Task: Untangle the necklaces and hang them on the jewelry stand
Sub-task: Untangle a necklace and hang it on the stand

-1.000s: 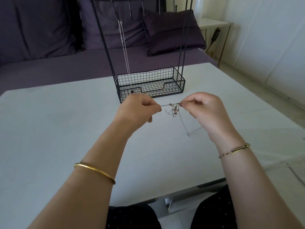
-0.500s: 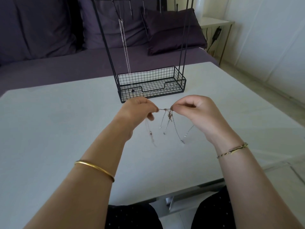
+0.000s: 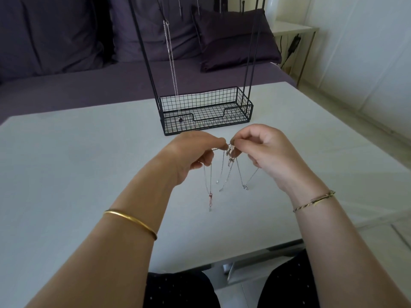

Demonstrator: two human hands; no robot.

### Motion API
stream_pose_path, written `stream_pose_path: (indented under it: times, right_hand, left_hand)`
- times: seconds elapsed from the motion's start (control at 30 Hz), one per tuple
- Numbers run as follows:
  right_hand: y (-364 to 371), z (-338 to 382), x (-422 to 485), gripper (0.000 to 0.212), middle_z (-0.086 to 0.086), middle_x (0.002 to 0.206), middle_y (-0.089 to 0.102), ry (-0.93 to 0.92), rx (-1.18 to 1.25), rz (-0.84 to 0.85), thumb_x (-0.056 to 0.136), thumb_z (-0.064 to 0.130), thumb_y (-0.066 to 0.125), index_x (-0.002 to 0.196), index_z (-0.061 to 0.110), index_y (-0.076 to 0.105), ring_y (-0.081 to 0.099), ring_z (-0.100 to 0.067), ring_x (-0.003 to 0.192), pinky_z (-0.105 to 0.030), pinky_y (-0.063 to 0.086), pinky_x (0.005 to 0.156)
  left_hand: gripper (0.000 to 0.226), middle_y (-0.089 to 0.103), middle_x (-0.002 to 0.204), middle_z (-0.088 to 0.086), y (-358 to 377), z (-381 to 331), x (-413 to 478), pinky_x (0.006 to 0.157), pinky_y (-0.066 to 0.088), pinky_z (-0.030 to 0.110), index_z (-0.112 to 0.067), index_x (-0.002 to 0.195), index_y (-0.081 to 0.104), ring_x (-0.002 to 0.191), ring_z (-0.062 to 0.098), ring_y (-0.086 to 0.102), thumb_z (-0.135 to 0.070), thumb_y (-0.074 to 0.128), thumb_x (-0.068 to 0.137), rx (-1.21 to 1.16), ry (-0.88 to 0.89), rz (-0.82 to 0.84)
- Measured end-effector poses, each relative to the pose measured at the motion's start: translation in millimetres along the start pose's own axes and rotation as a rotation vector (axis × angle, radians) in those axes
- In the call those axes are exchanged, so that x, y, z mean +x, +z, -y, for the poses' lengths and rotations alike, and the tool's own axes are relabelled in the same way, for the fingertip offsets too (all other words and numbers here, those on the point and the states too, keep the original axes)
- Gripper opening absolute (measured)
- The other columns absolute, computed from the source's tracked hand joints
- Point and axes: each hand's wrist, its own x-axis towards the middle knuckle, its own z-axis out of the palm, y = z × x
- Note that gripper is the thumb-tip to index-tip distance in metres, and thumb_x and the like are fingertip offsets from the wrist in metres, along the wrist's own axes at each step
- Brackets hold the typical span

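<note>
A knot of thin tangled necklaces [image 3: 229, 160] hangs between my hands above the white table [image 3: 66, 174]. My left hand [image 3: 191, 152] pinches the chains from the left, and my right hand [image 3: 264, 150] pinches them from the right, fingertips almost touching. Several chain ends and small pendants dangle below the knot. The black wire jewelry stand [image 3: 204, 112] stands just beyond my hands, with a basket base and tall uprights. One silver necklace [image 3: 172, 65] hangs from its top bar, its dark pendant low in the basket.
A purple sofa [image 3: 66, 52] with cushions runs behind the table. A small white side table [image 3: 293, 30] stands at the back right, with a cable beside it. The table's near edge lies just above my knees.
My hands have drawn closer together and the taut stretch of chain between them has gone slack. More chain ends now hang down below the knot.
</note>
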Motion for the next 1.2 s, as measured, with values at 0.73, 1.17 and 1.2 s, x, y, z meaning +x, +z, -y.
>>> stream_pose_path:
  times: [0.73,1.17,1.2]
  right_hand:
    - [0.8,3.5,-1.6,0.024,0.018,0.079,0.058,-0.087,-0.248,-0.030,0.075,0.007,0.064,0.069,0.029,0.073,0.052,0.009,0.077,-0.010,0.035,0.065]
    - [11.1,-2.5,1.2,0.015,0.011,0.078,0.043,-0.296,-0.697,-0.191,0.074,0.040,0.076,0.081,0.027,0.070,0.041,-0.012,0.086,-0.022,0.029,0.060]
    - [11.8,-2.7,1.5,0.016,0.012,0.074,0.039,-0.319,-0.731,-0.197,0.075,0.041,0.075,0.082,0.027,0.070,0.039,-0.011,0.085,-0.018,0.026,0.058]
  left_hand:
    - [0.016,0.070,0.065,-0.003,-1.7,-1.2,-3.3,0.055,0.032,0.024,-0.017,0.074,0.066,0.055,0.008,0.049,-0.021,0.060,0.088,-0.034,-0.112,-0.027]
    - [0.017,0.066,0.060,-0.003,0.9,-4.0,-5.1,0.055,0.032,0.022,-0.016,0.072,0.065,0.054,0.009,0.046,-0.020,0.059,0.087,-0.028,-0.102,-0.020]
    - [0.018,0.066,0.059,-0.004,0.9,-4.1,-5.1,0.055,0.031,0.022,-0.017,0.071,0.066,0.054,0.008,0.046,-0.020,0.058,0.088,-0.022,-0.096,-0.016]
